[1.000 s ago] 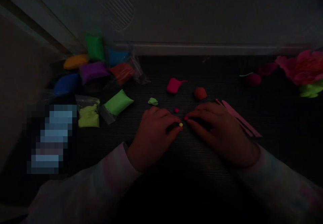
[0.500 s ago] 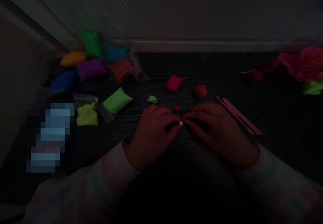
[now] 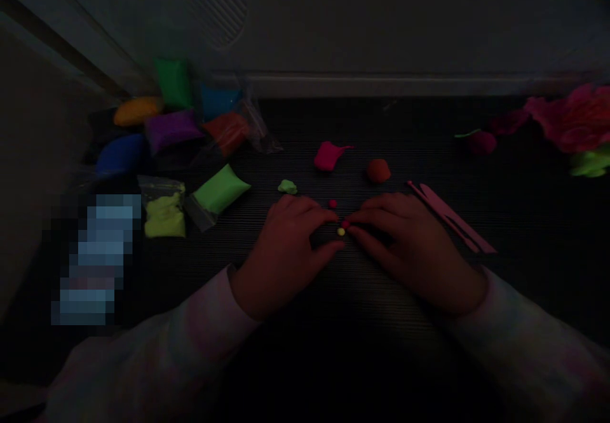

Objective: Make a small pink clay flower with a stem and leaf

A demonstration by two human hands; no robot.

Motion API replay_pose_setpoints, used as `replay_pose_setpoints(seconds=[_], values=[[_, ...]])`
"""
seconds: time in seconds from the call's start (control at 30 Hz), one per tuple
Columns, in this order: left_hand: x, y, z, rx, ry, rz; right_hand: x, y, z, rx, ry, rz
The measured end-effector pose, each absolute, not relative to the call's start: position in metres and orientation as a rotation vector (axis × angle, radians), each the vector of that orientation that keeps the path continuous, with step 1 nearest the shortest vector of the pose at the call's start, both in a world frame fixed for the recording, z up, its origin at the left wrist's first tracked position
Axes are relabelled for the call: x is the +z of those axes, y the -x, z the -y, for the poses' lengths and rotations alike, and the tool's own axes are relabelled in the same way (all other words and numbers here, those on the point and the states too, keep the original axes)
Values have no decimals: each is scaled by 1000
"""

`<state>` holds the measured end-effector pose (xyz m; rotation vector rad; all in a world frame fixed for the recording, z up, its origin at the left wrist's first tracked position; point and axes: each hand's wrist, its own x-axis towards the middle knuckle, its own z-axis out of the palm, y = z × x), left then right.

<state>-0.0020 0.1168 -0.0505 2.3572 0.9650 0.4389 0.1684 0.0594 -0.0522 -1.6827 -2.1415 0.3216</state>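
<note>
Thumb and forefinger of my left hand [image 3: 290, 251] are parted around a tiny yellow clay ball [image 3: 340, 232], not pinching it. A small pink clay ball [image 3: 345, 224] touches the yellow one and sits between the fingertips of my right hand [image 3: 405, 245]. Just beyond my fingers lies another small pink ball [image 3: 332, 204]. Farther back are a pink clay lump [image 3: 326, 156] with a thin tail, an orange clay ball [image 3: 378, 171] and a light green clay scrap [image 3: 287, 187]. Two pink modelling tools [image 3: 450, 216] lie right of my right hand.
Clay packets in several colours, such as a light green packet [image 3: 220, 190] and a bag of yellow clay [image 3: 165, 214], fill the left. A pixelated bright object [image 3: 98, 258] lies nearer. At far right are a purple ball [image 3: 481, 143] and pink flower [image 3: 572, 118]. A wall [image 3: 381, 23] stands behind.
My left thumb and forefinger have come apart, letting go of the yellow ball. It stays beside the pink ball at my right fingertips. My right hand has barely moved.
</note>
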Motion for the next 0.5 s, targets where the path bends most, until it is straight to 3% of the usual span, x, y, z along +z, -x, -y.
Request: replay_pose_setpoints(seconds=[0.5], values=[[-62,-8,-127,553,-2501,-1030,-53,-168,-61,349,1710,2097]])
